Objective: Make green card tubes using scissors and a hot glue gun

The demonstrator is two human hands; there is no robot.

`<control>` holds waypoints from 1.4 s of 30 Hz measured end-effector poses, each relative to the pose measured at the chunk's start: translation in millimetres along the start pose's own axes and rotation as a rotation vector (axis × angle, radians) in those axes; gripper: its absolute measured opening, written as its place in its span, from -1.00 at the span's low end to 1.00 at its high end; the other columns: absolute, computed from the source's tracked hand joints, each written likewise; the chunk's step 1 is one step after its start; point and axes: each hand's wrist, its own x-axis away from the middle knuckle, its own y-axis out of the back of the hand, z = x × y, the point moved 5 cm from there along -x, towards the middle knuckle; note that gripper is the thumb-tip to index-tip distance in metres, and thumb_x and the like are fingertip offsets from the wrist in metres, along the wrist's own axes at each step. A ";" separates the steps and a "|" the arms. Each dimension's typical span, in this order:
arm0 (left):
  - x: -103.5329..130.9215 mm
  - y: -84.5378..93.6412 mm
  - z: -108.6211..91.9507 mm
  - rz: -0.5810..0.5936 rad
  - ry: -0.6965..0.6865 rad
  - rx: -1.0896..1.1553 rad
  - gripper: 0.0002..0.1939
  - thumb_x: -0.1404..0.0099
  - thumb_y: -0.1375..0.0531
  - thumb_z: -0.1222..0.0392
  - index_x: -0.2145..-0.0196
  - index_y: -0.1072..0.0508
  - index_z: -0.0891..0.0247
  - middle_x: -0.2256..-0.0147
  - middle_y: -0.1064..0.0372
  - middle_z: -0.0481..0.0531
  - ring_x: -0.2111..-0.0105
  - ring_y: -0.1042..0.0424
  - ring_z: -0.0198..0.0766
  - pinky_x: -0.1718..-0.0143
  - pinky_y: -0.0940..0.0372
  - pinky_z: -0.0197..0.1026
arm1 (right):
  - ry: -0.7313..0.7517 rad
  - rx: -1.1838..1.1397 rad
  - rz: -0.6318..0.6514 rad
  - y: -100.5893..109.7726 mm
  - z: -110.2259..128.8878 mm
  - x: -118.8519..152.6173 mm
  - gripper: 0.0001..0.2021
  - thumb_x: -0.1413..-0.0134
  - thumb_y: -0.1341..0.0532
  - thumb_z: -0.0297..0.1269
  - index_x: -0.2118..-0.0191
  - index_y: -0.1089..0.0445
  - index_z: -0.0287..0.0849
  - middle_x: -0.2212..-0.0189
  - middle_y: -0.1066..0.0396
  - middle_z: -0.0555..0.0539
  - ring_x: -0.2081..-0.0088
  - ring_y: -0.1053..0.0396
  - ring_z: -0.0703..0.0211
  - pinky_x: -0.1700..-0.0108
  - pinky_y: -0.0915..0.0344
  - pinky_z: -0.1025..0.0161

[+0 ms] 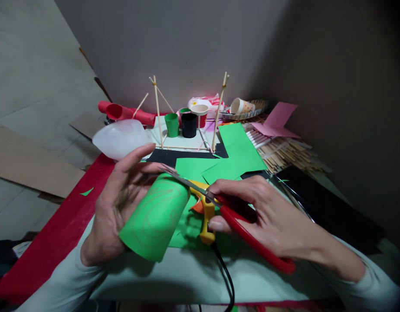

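Note:
My left hand (117, 208) holds a curled piece of green paper (157, 216), with faint curved lines drawn on its outer face. In my right hand (268, 212) is a pair of scissors with red handles (245, 236). Their blades reach left across the top edge of the green paper, near my left fingers; whether they are cutting into it I cannot tell. Under the scissors lies a yellow glue gun (207, 221) with an orange trigger and a black cord. Flat green sheets (244, 151) spread out behind it on the table.
A stick frame (157, 117) stands at the back around green and black paper cups (188, 125). A white balloon (120, 138) and red paper rolls (126, 113) are at left. Bamboo sticks (287, 154), folded pink paper (280, 121) and black sheets (330, 208) lie at right.

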 end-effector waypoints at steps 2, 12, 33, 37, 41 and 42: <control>0.6 0.1 -0.3 -0.007 0.007 -0.019 -0.56 -0.42 -0.23 0.22 -0.22 -0.49 -0.02 0.04 -0.57 -0.04 0.01 -0.59 -0.17 0.04 -0.55 -0.34 | -0.012 0.006 0.002 -0.3 0.5 -0.7 -0.70 -0.25 -0.31 0.03 0.29 -0.48 -0.13 0.60 -0.21 0.15 0.55 -0.10 0.32 0.38 -0.09 0.30; 0.0 1.7 -1.9 0.034 -0.022 -0.005 -0.54 -0.42 -0.24 0.20 -0.25 -0.46 0.02 0.03 -0.56 -0.01 0.04 -0.58 -0.21 0.07 -0.52 -0.39 | 0.018 -0.064 -0.019 -2.2 -3.0 0.4 -0.72 -0.29 -0.30 -0.03 0.28 -0.49 -0.17 0.59 -0.30 0.12 0.56 -0.09 0.35 0.45 -0.06 0.33; -8.1 66.3 34.0 0.027 0.605 -0.376 -0.47 -0.23 -0.28 -0.08 -0.09 -0.55 0.21 -0.02 -0.62 0.22 -0.12 -0.49 0.24 -0.21 -0.26 0.26 | -0.271 -0.029 -0.269 23.2 -35.6 -9.7 -0.46 -0.09 -0.29 0.33 0.36 -0.45 -0.15 0.62 -0.19 0.08 0.57 -0.08 0.28 0.52 0.02 0.26; 2.0 66.6 21.3 -0.114 0.452 -0.215 -0.34 -0.29 -0.27 -0.12 -0.26 -0.37 0.19 -0.16 -0.51 0.24 -0.27 -0.37 0.20 -0.31 -0.18 0.24 | -0.297 -0.057 -0.274 22.6 -36.6 -7.4 -0.47 -0.10 -0.30 0.32 0.33 -0.46 -0.15 0.62 -0.20 0.07 0.57 -0.09 0.27 0.51 0.01 0.25; 18.3 69.0 2.5 -0.063 0.169 -0.416 -0.46 -0.29 -0.33 0.03 -0.20 -0.43 0.13 -0.26 -0.38 0.17 -0.34 -0.26 0.10 -0.33 -0.19 0.08 | -0.314 -0.050 -0.274 22.4 -36.5 -6.3 -0.49 -0.14 -0.30 0.28 0.29 -0.46 -0.16 0.60 -0.22 0.06 0.55 -0.11 0.26 0.48 0.00 0.24; 22.2 68.4 -0.1 -0.014 0.126 -0.520 -0.48 -0.27 -0.36 0.07 -0.17 -0.46 0.09 -0.28 -0.35 0.14 -0.35 -0.24 0.08 -0.33 -0.18 0.05 | -0.309 -0.045 -0.273 22.2 -36.5 -6.6 -0.49 -0.15 -0.29 0.27 0.29 -0.46 -0.16 0.61 -0.22 0.06 0.55 -0.11 0.26 0.48 0.01 0.23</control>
